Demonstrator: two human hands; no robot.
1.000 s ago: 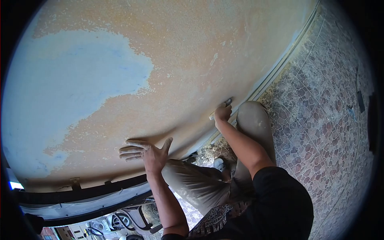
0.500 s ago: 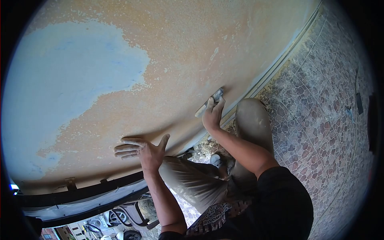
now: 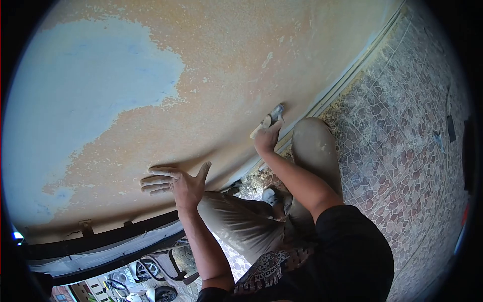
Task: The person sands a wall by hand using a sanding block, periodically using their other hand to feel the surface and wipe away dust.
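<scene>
My left hand (image 3: pixel 187 187) is dusty and spread open, its fingers lying against a large curved panel (image 3: pixel 216 95). The panel is worn orange-tan with a broad pale blue-white patch on the left. Over its lower right part, my right hand (image 3: pixel 268 137) grips a small, narrow sanding block (image 3: pixel 275 115), pale and grey with dust. The block rests on or very near the panel surface; my fingers hide part of it. Both hands are apart from each other.
My bent knees (image 3: pixel 314 146) in dusty trousers are close to the panel's lower edge. Pale dust covers the stone-patterned floor (image 3: pixel 382 161) beside it. A dark trim strip (image 3: pixel 105 236) runs along the panel's left end. Motorcycles (image 3: pixel 146 272) and a chair (image 3: pixel 171 264) stand at bottom left.
My right hand has shifted slightly up with the sanding block, and its grip has turned. My left hand stays spread on the panel. The whole view has moved a little.
</scene>
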